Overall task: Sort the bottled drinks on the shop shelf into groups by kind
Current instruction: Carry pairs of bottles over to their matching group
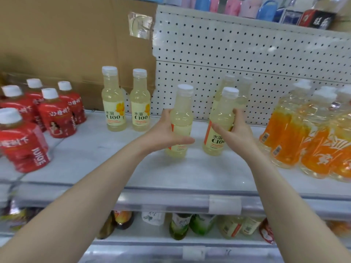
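Pale-yellow drink, item one: left-held bottle (182,118), white cap, near upright with the cap tipped a little to the right, over the middle of the shelf (114,164). The left hand (167,133) gripped its waist, thumb on the near-left side, fingers (183,142) curled across the label.

Item two: right-held bottle (221,118), same kind and same lean, just beside the first but apart from it. The right hand (233,130) gripped it likewise, fingers closed round the label front, thumb up by the shoulder. Whether either base was clear of the board could not be told.

Item three: standing pair (113,103) of the same drink, upright, side by side at the back against the cardboard (66,44).

Governing relation: the pair lay to the left of and behind both held bottles, with bare board to its right. The left hand was the nearer, so its bottle probably goes in first, long axis kept vertical, with the right one after it.

Neighbouring stock: red-labelled bottles (57,114) at far left, orange bottles (284,133) at far right, and blurred pale bottles (245,88) behind the right-held one, before the pegboard (247,54).
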`<state>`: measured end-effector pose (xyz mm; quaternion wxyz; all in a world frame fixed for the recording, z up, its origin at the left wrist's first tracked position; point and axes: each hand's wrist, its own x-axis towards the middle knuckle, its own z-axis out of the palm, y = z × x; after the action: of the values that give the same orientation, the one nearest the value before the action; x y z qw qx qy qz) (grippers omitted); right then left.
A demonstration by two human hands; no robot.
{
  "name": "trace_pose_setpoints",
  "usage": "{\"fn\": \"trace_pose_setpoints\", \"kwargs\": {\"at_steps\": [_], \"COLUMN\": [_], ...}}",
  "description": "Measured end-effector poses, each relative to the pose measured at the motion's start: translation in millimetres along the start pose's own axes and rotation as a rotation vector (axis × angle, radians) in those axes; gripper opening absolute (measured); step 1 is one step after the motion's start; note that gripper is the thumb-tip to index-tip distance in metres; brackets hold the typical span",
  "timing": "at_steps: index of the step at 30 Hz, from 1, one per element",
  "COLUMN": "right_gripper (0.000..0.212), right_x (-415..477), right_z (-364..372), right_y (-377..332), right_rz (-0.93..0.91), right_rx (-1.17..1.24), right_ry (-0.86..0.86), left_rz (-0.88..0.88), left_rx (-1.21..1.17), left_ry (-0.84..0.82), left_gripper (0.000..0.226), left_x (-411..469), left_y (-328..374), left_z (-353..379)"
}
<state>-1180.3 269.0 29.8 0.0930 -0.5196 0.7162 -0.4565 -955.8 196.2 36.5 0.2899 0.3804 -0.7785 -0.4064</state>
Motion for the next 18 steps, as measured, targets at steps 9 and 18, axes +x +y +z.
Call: {"fn": "trace_pose_setpoints", "kwargs": {"at_steps": [9,18], "right_gripper": [0.059,0.066], "right_x": [-40,-60], "right_z": [31,104], "right_y": [-40,-107], "right_rz": [-0.098,-0.187], "right_rx": [-0.010,0.019], "right_ry": [0.003,-0.075], "left_rz": [0.043,-0.032], "left_rx": [0.018,0.032], "left_ry": [0.226,0.423], "left_gripper": [0.071,0.070], "left_x": [-44,-103], "left_y": [-19,-65], "left_z": [-31,-127]}}
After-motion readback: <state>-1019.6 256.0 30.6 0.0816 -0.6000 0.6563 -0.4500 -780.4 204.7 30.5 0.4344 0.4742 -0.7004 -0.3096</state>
